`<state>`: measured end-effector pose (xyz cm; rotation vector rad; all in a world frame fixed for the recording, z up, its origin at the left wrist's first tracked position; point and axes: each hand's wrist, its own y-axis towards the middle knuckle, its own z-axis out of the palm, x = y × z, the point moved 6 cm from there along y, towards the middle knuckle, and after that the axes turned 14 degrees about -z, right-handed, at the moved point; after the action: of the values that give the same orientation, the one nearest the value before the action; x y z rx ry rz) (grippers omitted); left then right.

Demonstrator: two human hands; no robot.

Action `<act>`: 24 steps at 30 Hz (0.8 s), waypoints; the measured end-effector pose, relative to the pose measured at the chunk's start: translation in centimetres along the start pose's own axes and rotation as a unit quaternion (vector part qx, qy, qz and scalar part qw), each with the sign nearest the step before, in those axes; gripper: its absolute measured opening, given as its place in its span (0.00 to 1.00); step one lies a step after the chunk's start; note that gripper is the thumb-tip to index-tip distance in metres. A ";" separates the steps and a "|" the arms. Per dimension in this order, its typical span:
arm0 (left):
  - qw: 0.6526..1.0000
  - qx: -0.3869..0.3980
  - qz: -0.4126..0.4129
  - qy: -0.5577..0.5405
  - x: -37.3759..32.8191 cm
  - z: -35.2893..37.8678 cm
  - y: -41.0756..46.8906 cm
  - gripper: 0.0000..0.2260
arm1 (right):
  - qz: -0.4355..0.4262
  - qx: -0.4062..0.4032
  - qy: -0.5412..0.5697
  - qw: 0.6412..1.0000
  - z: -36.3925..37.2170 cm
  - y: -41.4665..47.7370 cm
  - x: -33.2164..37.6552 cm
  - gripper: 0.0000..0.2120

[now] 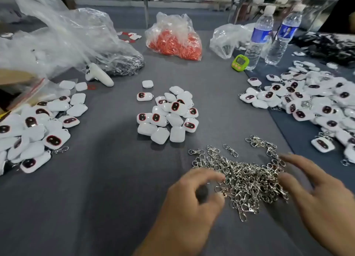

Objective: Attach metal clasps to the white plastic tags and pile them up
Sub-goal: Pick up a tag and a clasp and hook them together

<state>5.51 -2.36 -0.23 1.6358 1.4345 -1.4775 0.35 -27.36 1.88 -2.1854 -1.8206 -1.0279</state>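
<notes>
A heap of silver metal clasps (244,179) lies on the grey cloth near the front. My left hand (192,200) is at the heap's left edge with its fingers curled and its fingertips against the clasps; blur hides whether it grips one. My right hand (317,196) hovers at the heap's right edge, fingers spread and straight, holding nothing. White plastic tags with dark oval windows lie in a small pile (169,113) at the centre. A larger pile of tags (34,127) is on the left, and a wide spread of tags (315,104) is on the right; some in both carry clasps.
At the back stand a bag of orange parts (174,38), clear plastic bags (63,34), two water bottles (259,36) and a green timer (240,62). A white controller (98,75) lies at the left, beside a cardboard box (13,83).
</notes>
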 end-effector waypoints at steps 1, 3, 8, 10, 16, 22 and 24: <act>0.998 -0.035 0.020 0.045 -0.4 0.3 0.8 0.21 | 0.017 0.006 -0.035 0.999 0.6 0.4 -0.2 0.20; 0.983 -0.084 0.032 0.160 -0.5 1.8 2.5 0.33 | 0.042 0.047 -0.074 0.995 2.5 1.3 -0.5 0.30; 0.929 -0.093 0.063 0.353 -0.5 5.6 5.7 0.37 | 0.035 0.098 -0.106 0.989 7.0 4.2 -1.0 0.35; 0.916 -0.109 0.073 0.380 -0.6 5.4 6.9 0.34 | 0.022 0.093 -0.095 0.991 8.2 5.6 -0.3 0.30; 0.937 -0.085 0.142 0.307 -2.7 2.5 10.6 0.23 | -0.079 0.079 -0.008 0.994 12.1 10.1 4.7 0.10; 0.933 -0.279 0.182 0.139 -5.3 -5.0 12.1 0.15 | -0.035 0.037 0.106 0.993 13.6 13.8 6.5 0.08; 0.905 -0.368 0.151 0.147 -5.1 -8.4 12.9 0.13 | -0.030 0.027 0.139 0.989 14.0 14.8 6.9 0.07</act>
<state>21.28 -0.93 3.33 1.5075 1.5401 -0.4219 19.91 -18.78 -0.13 -1.8580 -1.7728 -1.2095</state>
